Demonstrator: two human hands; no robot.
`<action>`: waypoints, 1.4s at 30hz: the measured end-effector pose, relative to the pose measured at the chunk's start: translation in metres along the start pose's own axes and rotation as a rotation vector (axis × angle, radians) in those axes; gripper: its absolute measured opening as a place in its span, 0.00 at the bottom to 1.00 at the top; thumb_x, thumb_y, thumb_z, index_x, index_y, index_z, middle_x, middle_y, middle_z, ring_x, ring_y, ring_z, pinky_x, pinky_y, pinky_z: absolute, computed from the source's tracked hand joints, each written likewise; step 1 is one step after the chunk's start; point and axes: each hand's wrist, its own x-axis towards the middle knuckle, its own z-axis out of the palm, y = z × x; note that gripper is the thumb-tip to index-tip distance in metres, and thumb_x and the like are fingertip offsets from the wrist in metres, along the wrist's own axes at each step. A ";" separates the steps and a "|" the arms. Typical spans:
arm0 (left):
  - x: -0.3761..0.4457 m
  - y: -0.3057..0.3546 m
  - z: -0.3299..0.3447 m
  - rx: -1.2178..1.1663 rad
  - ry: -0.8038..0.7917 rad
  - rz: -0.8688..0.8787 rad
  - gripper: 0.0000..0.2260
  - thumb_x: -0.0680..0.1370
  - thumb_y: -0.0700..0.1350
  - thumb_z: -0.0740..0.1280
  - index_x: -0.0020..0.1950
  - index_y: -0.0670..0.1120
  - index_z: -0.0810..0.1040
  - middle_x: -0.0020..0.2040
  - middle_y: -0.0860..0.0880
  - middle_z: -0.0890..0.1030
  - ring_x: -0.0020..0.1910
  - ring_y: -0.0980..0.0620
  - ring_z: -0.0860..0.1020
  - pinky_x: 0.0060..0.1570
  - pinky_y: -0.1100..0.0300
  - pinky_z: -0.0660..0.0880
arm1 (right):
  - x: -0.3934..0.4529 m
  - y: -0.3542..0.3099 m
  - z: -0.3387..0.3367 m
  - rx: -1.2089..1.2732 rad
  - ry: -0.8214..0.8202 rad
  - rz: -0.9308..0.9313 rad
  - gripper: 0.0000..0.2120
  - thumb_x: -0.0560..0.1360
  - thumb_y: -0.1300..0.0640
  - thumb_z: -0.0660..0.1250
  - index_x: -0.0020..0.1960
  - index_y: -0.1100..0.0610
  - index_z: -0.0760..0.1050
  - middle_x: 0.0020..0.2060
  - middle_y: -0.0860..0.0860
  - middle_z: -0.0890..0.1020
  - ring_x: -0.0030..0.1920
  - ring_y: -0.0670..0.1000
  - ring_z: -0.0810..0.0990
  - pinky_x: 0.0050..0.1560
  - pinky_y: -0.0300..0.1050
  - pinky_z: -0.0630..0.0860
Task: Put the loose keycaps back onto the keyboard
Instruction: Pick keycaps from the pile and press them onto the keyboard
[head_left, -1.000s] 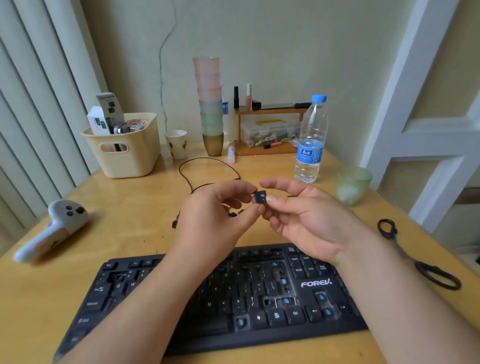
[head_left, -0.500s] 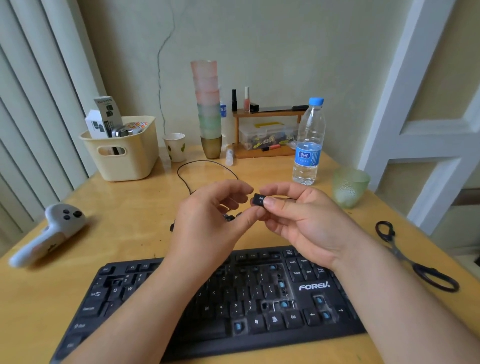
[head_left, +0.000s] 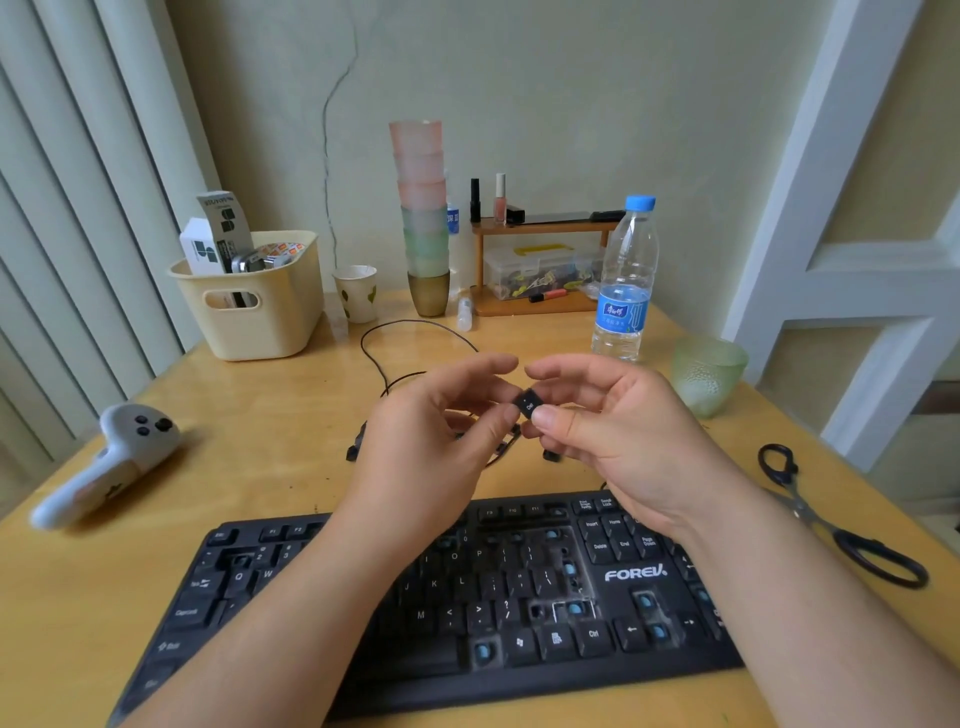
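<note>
Cracked pale-green wall (head_left: 571, 78), vert. blinds (head_left: 78, 208) left, white door frame (head_left: 831, 182) right, wood table (head_left: 249, 441).

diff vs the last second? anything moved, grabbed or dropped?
Little changed. The keycap has been turned between the fingertips, so its printed face now shows toward the camera. Left hand and right hand both still pinch it above the keyboard; nothing was let go. Scissors, water bottle and white controller stayed put.
</note>
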 end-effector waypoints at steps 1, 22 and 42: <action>0.000 0.000 0.000 -0.027 0.001 -0.019 0.17 0.79 0.40 0.74 0.63 0.58 0.81 0.49 0.57 0.86 0.43 0.55 0.84 0.50 0.51 0.82 | 0.000 0.001 0.000 -0.002 0.002 -0.007 0.19 0.75 0.72 0.72 0.54 0.50 0.86 0.45 0.50 0.86 0.45 0.54 0.85 0.48 0.48 0.80; 0.000 0.000 0.000 -0.066 -0.082 -0.108 0.18 0.81 0.46 0.72 0.69 0.58 0.74 0.44 0.52 0.85 0.41 0.55 0.81 0.45 0.54 0.78 | 0.000 0.003 -0.004 -0.500 0.006 -0.178 0.14 0.72 0.63 0.79 0.46 0.43 0.85 0.40 0.46 0.86 0.40 0.47 0.84 0.50 0.54 0.83; -0.049 0.021 0.050 0.554 -0.517 0.428 0.11 0.80 0.54 0.69 0.63 0.60 0.82 0.60 0.59 0.81 0.61 0.53 0.73 0.64 0.51 0.73 | -0.116 -0.048 -0.115 -1.460 -0.309 0.151 0.09 0.73 0.46 0.77 0.53 0.41 0.86 0.45 0.38 0.78 0.50 0.37 0.76 0.51 0.37 0.72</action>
